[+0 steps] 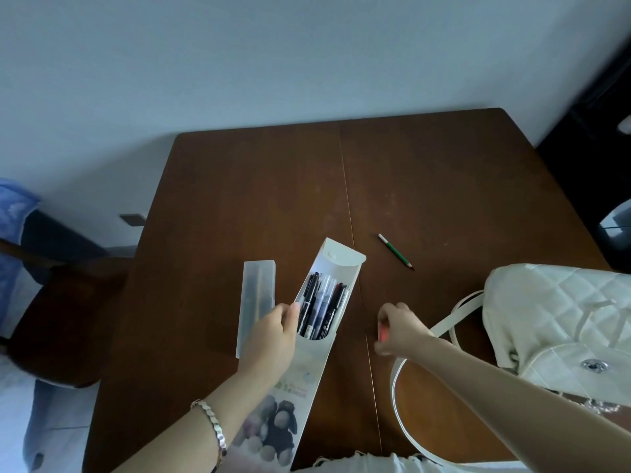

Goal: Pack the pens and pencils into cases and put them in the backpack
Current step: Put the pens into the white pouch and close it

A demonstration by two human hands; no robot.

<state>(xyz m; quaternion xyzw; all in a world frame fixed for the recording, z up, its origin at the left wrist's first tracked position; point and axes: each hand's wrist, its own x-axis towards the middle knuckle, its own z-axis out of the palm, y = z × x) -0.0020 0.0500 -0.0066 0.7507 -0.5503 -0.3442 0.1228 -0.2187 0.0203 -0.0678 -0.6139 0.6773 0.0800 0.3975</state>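
Note:
A tall white pencil case [312, 363] with its flap open stands tilted toward me near the table's front. Several black and clear pens [321, 307] stick out of its opening. My left hand [273, 336] grips the case by its left edge. My right hand [397, 327] is closed around a small red-pink item [381, 332], probably a pen or pencil, just right of the case. A green pencil [396, 251] lies alone further back on the table. A frosted clear case [256, 307] lies closed left of the white one. The white quilted backpack [560, 322] sits at the right.
The brown wooden table [273, 186] has a seam down its middle. The backpack's white straps [409, 397] loop across the front right of the table. A dark chair [58, 322] stands to the left, and a dark cabinet [594, 138] stands at the far right.

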